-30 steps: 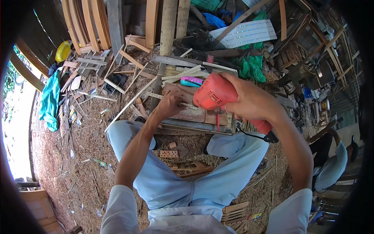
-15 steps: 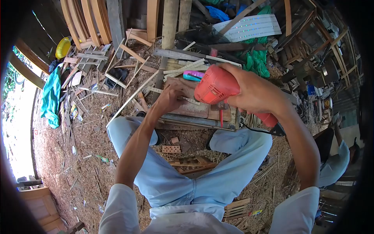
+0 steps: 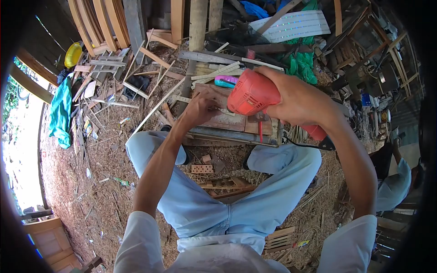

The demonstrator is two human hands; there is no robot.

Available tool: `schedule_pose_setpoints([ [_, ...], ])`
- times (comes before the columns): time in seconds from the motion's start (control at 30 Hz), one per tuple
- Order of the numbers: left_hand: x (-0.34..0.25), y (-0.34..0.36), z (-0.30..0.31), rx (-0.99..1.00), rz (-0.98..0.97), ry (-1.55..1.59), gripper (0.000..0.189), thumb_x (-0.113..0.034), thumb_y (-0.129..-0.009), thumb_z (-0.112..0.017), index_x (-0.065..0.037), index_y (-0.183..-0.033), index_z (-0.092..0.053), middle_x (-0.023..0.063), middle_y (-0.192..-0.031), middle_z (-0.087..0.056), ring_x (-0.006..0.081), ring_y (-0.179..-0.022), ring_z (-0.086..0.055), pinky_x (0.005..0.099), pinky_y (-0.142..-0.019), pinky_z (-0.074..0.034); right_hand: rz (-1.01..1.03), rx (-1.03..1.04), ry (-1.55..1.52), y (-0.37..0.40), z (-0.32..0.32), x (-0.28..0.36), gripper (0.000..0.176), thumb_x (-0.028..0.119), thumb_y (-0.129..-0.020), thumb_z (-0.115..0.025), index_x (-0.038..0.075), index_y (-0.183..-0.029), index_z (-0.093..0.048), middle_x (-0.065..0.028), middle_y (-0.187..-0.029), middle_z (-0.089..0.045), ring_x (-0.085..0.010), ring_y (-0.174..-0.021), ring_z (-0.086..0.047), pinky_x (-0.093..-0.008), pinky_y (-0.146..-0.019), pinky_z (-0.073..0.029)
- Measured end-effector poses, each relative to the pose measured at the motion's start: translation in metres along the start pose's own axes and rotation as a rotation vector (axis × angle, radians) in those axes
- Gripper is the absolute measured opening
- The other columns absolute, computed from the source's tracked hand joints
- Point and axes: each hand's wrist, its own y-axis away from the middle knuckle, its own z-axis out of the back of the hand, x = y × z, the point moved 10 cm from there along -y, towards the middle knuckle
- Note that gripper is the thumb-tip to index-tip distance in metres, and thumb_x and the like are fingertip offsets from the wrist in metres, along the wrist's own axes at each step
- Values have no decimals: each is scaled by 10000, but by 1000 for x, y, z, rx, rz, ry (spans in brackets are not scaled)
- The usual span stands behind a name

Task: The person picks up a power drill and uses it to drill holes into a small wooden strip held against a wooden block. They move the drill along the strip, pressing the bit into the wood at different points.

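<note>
My right hand (image 3: 302, 100) is wrapped around a red corded power drill (image 3: 252, 93), its rounded rear toward me and its tip hidden beneath the body. Just left of the drill, my left hand (image 3: 202, 108) pinches a thin pale wood strip (image 3: 183, 98) against a flat wooden board (image 3: 223, 123). The strip shows on both sides of my fingers. A pink and turquoise object (image 3: 226, 81) lies behind the drill, and a slim red stick (image 3: 260, 132) stands out near the board's front right corner.
Several thin wood strips (image 3: 216, 75) lie behind the board. My legs (image 3: 195, 200) straddle the low bench, with a perforated brick (image 3: 202, 169) between them. Wood scraps and shavings cover the floor. Another person (image 3: 395, 186) is at the far right; a black cord (image 3: 300, 144) trails below the drill.
The view has shifted slightly. My left hand stays at the strip and my right hand keeps its grip on the drill, both nearly in the same place.
</note>
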Motion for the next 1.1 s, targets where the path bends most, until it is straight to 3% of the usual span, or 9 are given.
schedule_pose_setpoints([
  [0.13,-2,-1,1,6,-18,4,207,-162,-686,-795,-55,-857,-749,34,-1008,-641,266,-1034,-589,417,-944,-414,16,-23,-14,0,0,-5,772,59,-758,-666,106,-1465,-361,-152,-962,-664,-189,-611,-640,-342,-561,-531],
  [0.2,-12,-1,0,16,-112,-143,200,-149,-684,-793,-54,-854,-744,34,-1003,-640,264,-1031,-590,417,-926,-425,18,-25,-10,-1,-1,-8,772,60,-756,-667,113,-1464,-364,-152,-971,-666,-194,-620,-645,-345,-574,-534],
  [0.47,0,-1,-1,-16,-31,23,186,-119,-685,-788,-39,-843,-732,52,-987,-638,278,-998,-601,400,-872,-461,20,-50,39,-2,-2,-8,765,69,-756,-671,139,-1458,-375,-157,-1013,-674,-217,-662,-664,-366,-647,-550],
  [0.83,-28,-6,7,-24,-191,-115,135,-102,-709,-762,-33,-814,-714,54,-922,-640,277,-962,-597,390,-842,-464,-68,21,-32,-2,-4,-6,749,55,-775,-666,126,-1459,-368,-121,-900,-671,-174,-597,-638,-331,-544,-531],
  [1.03,-42,-6,12,-38,-248,-208,105,-136,-719,-740,-80,-804,-717,28,-903,-643,248,-978,-591,398,-900,-415,-56,17,-41,0,-3,-3,748,62,-781,-676,110,-1460,-365,-131,-933,-667,-174,-597,-633,-328,-544,-528],
  [1.1,-36,-7,11,-17,-183,-181,100,-145,-709,-741,-92,-789,-715,21,-894,-639,239,-997,-582,411,-926,-397,-40,9,-37,-1,-3,-6,754,62,-780,-675,107,-1463,-361,-135,-942,-667,-175,-598,-633,-329,-543,-528],
])
